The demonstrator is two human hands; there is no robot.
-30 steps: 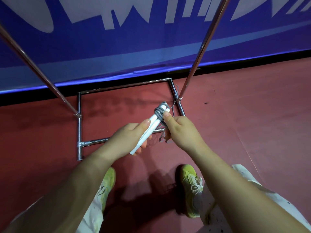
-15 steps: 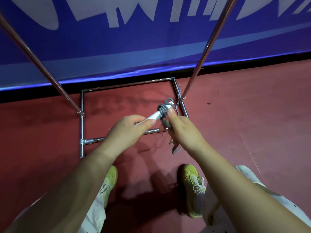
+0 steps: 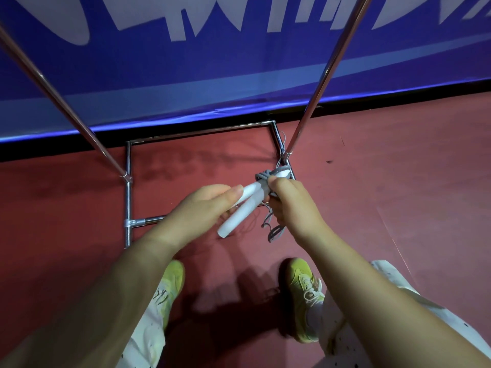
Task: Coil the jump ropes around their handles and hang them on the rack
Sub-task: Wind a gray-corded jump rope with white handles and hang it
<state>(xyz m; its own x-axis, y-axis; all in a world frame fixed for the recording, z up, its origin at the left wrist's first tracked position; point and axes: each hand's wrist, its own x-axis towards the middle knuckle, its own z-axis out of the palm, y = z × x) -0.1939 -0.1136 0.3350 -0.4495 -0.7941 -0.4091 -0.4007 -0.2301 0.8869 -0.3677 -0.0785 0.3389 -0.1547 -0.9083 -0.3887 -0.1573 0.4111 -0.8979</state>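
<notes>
Two white jump rope handles (image 3: 243, 208) lie side by side, with grey rope (image 3: 265, 176) coiled round their far ends. My left hand (image 3: 202, 211) holds the handles near their middle, thumb on top. My right hand (image 3: 289, 205) grips the coiled grey rope at the handles' far end. A short loose loop of rope (image 3: 275, 232) hangs below my right hand. The chrome rack (image 3: 128, 197) stands on the floor just beyond my hands, its two slanted poles (image 3: 316, 96) rising toward me on either side.
A blue banner (image 3: 239, 62) with white lettering runs along the wall behind the rack. The floor (image 3: 398, 181) is red sports matting. My yellow-green shoes (image 3: 301, 296) and white trousers show below my arms.
The handles have tilted so their near ends point down toward me again. My right hand has shifted onto the coil, and the dangling rope tail is shorter.
</notes>
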